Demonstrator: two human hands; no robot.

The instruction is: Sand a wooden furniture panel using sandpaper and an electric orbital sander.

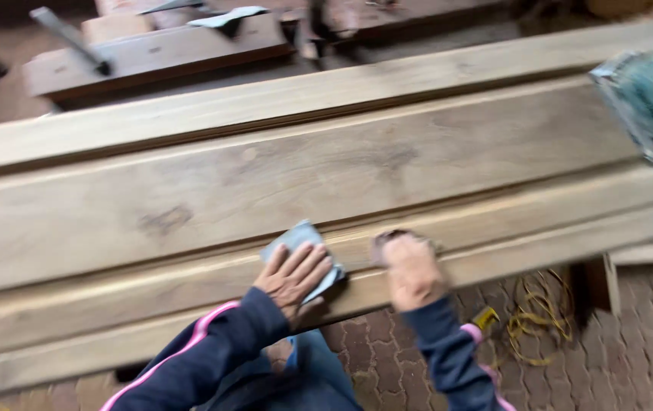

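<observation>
Head camera view, looking down at a long moulded wooden board (326, 175) that runs across the whole frame, rising slightly toward the right. The board has a wide flat middle band with stepped, grooved edges above and below it.

The person's left hand (293, 278) lies flat and open, fingers spread, pressing a grey folded sheet of sandpaper (301, 247) onto the lower stepped edge of the board. The sheet shows above and to the right of the fingers. The arm wears a dark blue sleeve with a pink stripe.

The right hand (411, 268) rests on the same lower edge, just to the right of the sandpaper and apart from it. It is blurred by motion. It looks curled, knuckles up, but whether it grips anything cannot be told. Its sleeve is also dark blue with pink trim.

At the far right, on top of the board, sits a teal and metal power tool (650, 103), blurred and partly cut off by the frame.

Beyond the board, at top left, lie darker timber blocks (159, 57) with metal pieces on them.

Below the board is a reddish brick-paved floor (631, 358). A tangle of yellow cord (539, 312) lies on it, to the right of the right arm.
</observation>
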